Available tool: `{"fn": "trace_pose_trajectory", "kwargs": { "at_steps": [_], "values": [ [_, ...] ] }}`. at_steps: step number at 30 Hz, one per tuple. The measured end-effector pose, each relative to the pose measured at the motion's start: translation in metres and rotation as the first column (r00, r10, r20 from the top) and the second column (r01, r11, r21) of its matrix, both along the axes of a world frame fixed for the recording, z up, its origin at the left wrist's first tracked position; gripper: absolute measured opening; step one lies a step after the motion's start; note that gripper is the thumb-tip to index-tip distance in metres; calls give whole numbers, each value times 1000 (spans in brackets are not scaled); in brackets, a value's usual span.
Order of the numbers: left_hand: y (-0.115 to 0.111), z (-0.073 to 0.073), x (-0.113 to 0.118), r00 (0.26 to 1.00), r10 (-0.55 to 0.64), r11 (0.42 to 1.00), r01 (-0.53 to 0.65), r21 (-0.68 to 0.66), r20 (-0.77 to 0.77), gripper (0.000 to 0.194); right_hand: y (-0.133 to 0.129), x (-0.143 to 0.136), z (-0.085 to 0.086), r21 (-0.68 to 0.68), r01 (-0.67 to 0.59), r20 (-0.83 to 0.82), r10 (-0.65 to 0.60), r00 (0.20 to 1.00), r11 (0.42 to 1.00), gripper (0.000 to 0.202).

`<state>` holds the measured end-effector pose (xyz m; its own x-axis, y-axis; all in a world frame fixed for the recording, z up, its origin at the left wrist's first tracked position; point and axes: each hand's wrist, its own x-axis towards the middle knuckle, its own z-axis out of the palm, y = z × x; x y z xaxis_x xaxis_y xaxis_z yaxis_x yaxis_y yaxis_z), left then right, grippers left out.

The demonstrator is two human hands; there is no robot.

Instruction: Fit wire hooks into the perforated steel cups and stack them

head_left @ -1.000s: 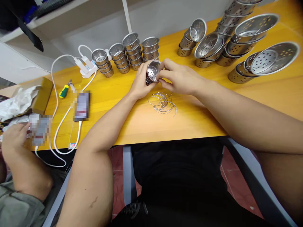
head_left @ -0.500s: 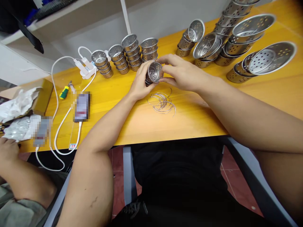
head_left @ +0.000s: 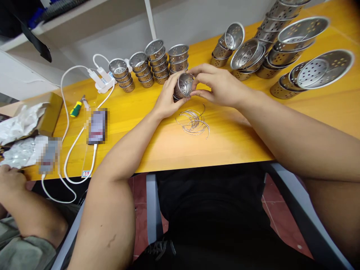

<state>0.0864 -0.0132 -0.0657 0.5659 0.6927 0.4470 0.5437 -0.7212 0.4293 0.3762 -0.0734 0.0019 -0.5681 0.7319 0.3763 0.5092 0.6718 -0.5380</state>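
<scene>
A small perforated metal cup (head_left: 183, 84) is tilted with its mouth toward me. My left hand (head_left: 166, 98) is closed around its left side, thumb under the near edge. My right hand (head_left: 215, 85) meets the cup's right rim, with thumb and fingers pinched there. A thin line, perhaps a wire, shows inside the cup; what the right fingertips grip is too small to make out. On the table just below the cup lies a loose heap of curved thin metal wires (head_left: 194, 122).
Stacks of perforated cups (head_left: 155, 62) line the back, with larger perforated cups (head_left: 312, 73) at right. Leftward are a power strip (head_left: 104, 84), white cables, a green-yellow screwdriver (head_left: 75, 109) and a phone (head_left: 97, 126). Another person's hand (head_left: 11, 180) rests at the far left edge.
The cup has turned slightly in my left hand. My right fingers have curled a little more at its rim. The wires lie as before.
</scene>
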Motion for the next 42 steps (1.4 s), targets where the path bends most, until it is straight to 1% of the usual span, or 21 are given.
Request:
{"fn": "trace_pose_trajectory", "kwargs": {
  "at_steps": [5, 9, 11, 14, 17, 19, 22, 24, 26, 28, 30, 32, 33, 35, 37, 39, 40, 41, 42],
  "values": [
    [1, -1, 0, 999, 9, 1000, -8, 16, -36, 135, 0, -3, 0, -27, 10, -88, -12, 996, 1000, 46],
    [4, -4, -1, 999, 20, 1000, -20, 21, -36, 136, -4, -2, 3, -49, -65, -127, 58, 990, 997, 48],
    [6, -7, -1, 999, 31, 999, -31, 15, -22, 135, -9, 0, 6, -59, -67, -134, 58, 989, 996, 50],
    [9, -14, -1, 997, 74, 997, -74, -19, 9, 133, -17, 5, 9, -30, -3, -104, 0, 995, 1000, 56],
    [9, -18, 0, 986, 142, 988, -136, -75, 90, 127, -18, 13, 9, 46, 11, -55, -9, 998, 999, 50],
    [6, -17, 2, 975, 173, 982, -160, -96, 139, 124, -15, 18, 7, 68, 8, -19, -7, 1000, 998, 49],
    [1, -12, 3, 974, 175, 981, -160, -105, 145, 122, -10, 25, 5, 46, -3, 37, 1, 999, 999, 43],
    [4, -12, 3, 973, 179, 980, -163, -113, 147, 121, -7, 27, 4, 16, -53, 63, 52, 997, 998, 38],
    [13, -16, 1, 959, 197, 977, -174, -127, 202, 119, -7, 26, 3, -34, -131, 73, 133, 988, 991, 40],
    [27, -23, -2, 917, 218, 973, -176, -151, 334, 120, -8, 24, 2, -111, -225, 71, 233, 970, 968, 42],
    [41, -30, -5, 847, 235, 970, -173, -171, 476, 126, -10, 20, 1, -184, -324, 62, 339, 939, 928, 41],
    [50, -35, -7, 810, 234, 971, -172, -164, 538, 128, -11, 18, 0, -219, -385, 58, 406, 912, 896, 40],
    [52, -37, -8, 810, 224, 974, -168, -151, 542, 127, -11, 17, -1, -218, -391, 62, 413, 909, 894, 40],
    [50, -39, -7, 837, 187, 982, -154, -107, 515, 123, -10, 18, -4, -186, -345, 71, 362, 929, 920, 43],
    [46, -40, -6, 876, 142, 989, -138, -43, 461, 118, -9, 19, -7, -124, -214, 36, 220, 975, 969, 46],
    [41, -40, -4, 910, 99, 992, -122, 32, 402, 114, -9, 18, -11, -71, -58, -58, 54, 997, 996, 53],
    [38, -39, -3, 925, 79, 992, -111, 67, 372, 112, -10, 16, -13, -60, -5, -107, -1, 994, 998, 59],
    [35, -38, -2, 938, 59, 991, -97, 95, 341, 111, -10, 13, -15, -60, 19, -145, -28, 989, 998, 69],
    [31, -36, -1, 950, 41, 990, -81, 117, 310, 112, -10, 10, -17, -65, 20, -171, -31, 985, 998, 83]
  ]
}}
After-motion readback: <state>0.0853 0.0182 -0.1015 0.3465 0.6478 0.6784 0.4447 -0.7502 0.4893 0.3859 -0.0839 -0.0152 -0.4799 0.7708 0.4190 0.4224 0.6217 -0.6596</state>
